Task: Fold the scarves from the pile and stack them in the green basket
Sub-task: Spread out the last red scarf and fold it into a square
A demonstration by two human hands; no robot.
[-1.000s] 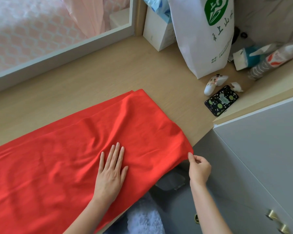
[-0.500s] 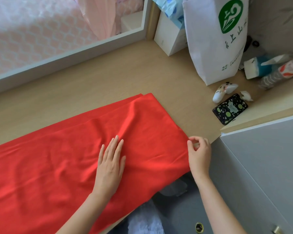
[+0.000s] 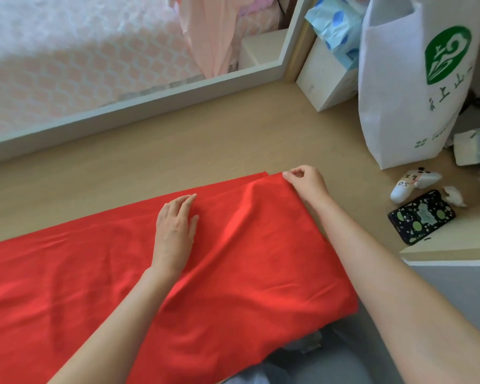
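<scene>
We have the red scarf (image 3: 247, 273) spread in a doubled layer across the wooden desk (image 3: 205, 151), and it runs out of view on the left. Our left hand (image 3: 175, 234) lies flat on the scarf near its far edge, fingers straight and close together, while our right hand (image 3: 306, 181) pinches the far right corner between thumb and curled fingers. Off to the right, apart from the scarf, a white paper bag (image 3: 408, 87) stands and a dark spotted phone (image 3: 421, 216) lies on the desk.

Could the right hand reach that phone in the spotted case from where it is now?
Probably yes. The right hand pinches the far corner of the red scarf, and the phone lies on the desk to its right with only bare wood between. It would have to drop the corner first.
</scene>
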